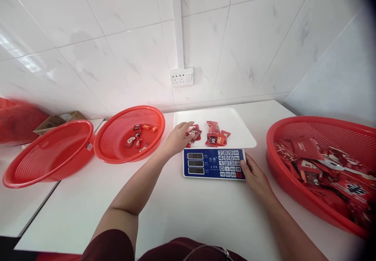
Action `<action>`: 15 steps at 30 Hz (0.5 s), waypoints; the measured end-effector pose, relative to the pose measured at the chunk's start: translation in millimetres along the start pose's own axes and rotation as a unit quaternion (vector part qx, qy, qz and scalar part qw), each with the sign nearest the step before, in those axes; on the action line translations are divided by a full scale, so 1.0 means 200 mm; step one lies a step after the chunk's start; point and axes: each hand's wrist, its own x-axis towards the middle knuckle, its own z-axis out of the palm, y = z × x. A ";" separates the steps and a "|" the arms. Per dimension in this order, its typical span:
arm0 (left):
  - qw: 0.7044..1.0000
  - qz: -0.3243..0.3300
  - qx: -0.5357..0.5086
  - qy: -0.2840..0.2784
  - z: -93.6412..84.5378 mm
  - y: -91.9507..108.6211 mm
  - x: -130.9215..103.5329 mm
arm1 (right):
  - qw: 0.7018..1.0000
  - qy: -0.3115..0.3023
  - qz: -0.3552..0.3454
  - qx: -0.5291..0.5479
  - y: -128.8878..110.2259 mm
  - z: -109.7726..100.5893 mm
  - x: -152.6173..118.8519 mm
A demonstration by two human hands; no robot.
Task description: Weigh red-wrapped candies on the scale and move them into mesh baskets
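A white scale platform carries two small groups of wrapped candies. My left hand reaches over the platform's left side, fingers stretched out and apart, at the red-wrapped candies there. Whether its fingertips touch them is hard to make out. Right of this group lie more red and orange candies. In front is the scale's blue keypad panel, with three grey displays on its left. My right hand grips the panel's right edge, thumb on the front near the keys, other fingers partly hidden behind.
At the right stands a large red basket full of red packets. To the left, a red mesh basket holds several candies, beside another red basket. Behind are a cardboard box and a red bag. A tiled wall with a socket borders the table.
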 end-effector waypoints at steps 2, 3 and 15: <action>0.999 0.008 0.044 0.024 -0.06 -0.06 -0.04 | 1.000 -0.003 -0.007 0.003 0.00 0.00 0.00; 0.997 -0.001 0.070 0.044 -0.10 -0.09 -0.07 | 1.000 -0.004 -0.010 0.006 0.00 0.00 0.00; 0.803 -0.401 0.378 0.227 -1.01 -0.68 -0.75 | 1.000 0.011 -0.010 -0.004 0.03 -0.01 0.01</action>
